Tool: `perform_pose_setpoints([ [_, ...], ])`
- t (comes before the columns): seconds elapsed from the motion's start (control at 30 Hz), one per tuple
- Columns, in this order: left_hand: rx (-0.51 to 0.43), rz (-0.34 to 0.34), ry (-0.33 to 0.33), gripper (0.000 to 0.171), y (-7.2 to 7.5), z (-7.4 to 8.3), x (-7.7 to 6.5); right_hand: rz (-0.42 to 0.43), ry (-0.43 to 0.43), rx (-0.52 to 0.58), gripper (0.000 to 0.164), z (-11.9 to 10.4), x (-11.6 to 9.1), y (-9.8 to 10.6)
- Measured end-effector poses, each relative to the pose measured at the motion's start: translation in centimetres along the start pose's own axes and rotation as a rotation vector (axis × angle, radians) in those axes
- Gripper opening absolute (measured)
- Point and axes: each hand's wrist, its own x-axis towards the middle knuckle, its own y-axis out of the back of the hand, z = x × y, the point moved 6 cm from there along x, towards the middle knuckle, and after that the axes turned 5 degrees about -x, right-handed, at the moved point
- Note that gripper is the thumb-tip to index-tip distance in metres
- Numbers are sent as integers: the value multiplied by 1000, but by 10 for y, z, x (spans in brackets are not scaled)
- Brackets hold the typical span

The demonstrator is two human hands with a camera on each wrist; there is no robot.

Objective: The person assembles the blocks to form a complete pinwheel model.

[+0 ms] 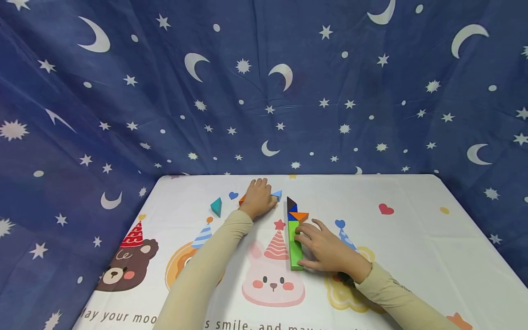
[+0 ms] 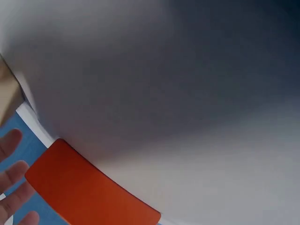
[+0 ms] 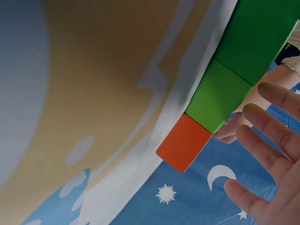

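My left hand (image 1: pixel 259 199) is low over the table's back part, with an orange block (image 2: pixel 93 187) to its left and a tan block (image 1: pixel 274 198) beside its thumb side. In the left wrist view its fingers are spread, near the orange block; contact is unclear. A light blue triangular block (image 1: pixel 277 194) is beyond the tan one. My right hand (image 1: pixel 327 247) has its fingers spread along the right side of two green blocks, a light one (image 3: pixel 220 96) and a darker one (image 3: pixel 258 40). Orange (image 1: pixel 299 217), dark blue (image 1: pixel 292 211) and dark brown (image 1: pixel 291 203) pieces continue that row.
A teal block (image 1: pixel 216 207) stands apart on the left. The white tablecloth (image 1: pixel 412 247) has printed animals, hearts and lettering. A blue curtain (image 1: pixel 231 82) with moons and stars hangs behind the table and at its sides.
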Motion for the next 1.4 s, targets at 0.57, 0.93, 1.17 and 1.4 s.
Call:
perform_pose_setpoints([
  [0.57, -89, -55, -150, 25, 6, -11, -31, -28, -7, 5, 55, 1, 0, -2],
  [0.93, -109, 22, -280, 26, 15, -11, -38, -42, -7, 18, 55, 2, 1, -3],
  [1.17, -122, 46, -301, 15, 14, -12, -39, -42, -1, 20, 56, 2, 1, -4],
  [1.4, -128, 133, -351, 19, 20, -14, -50, -27, 7, 21, 55, 2, 0, -2],
])
